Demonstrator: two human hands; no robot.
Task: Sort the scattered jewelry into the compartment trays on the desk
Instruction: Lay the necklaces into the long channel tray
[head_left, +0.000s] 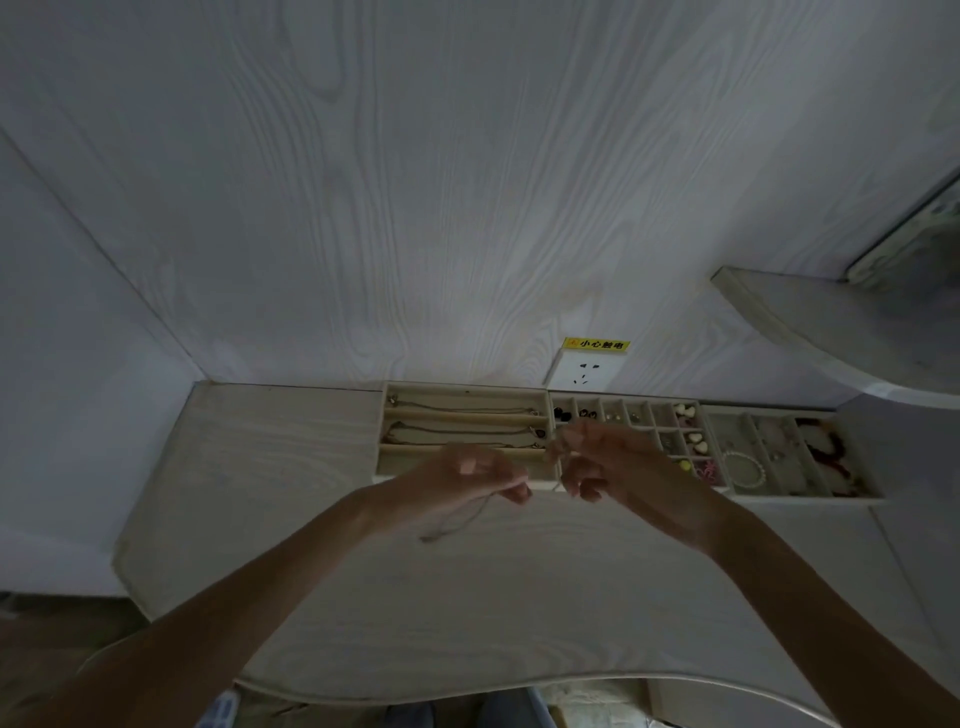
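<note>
L hand (470, 475) & R hand (597, 460) each pinch the chain (457, 519), held above desk just before left tray (462, 402); slack loop hangs below. Step: necklace placing. Next, prob: stretch straight, lay in front slot.

Both my bare forearms reach in from the bottom corners of the frame and converge just below its centre. My left hand (470, 475) sits slightly lower and left of centre, back of the hand up, fingers curled inward with thumb and fingertips pinched together. My right hand (605, 457) sits just right of centre and a little higher, its fingers also curled, the thumb and forefinger pinched at the upper left of the hand. The two hands are close, fingertips nearly meeting. Both wrists are bent slightly inward.
</note>
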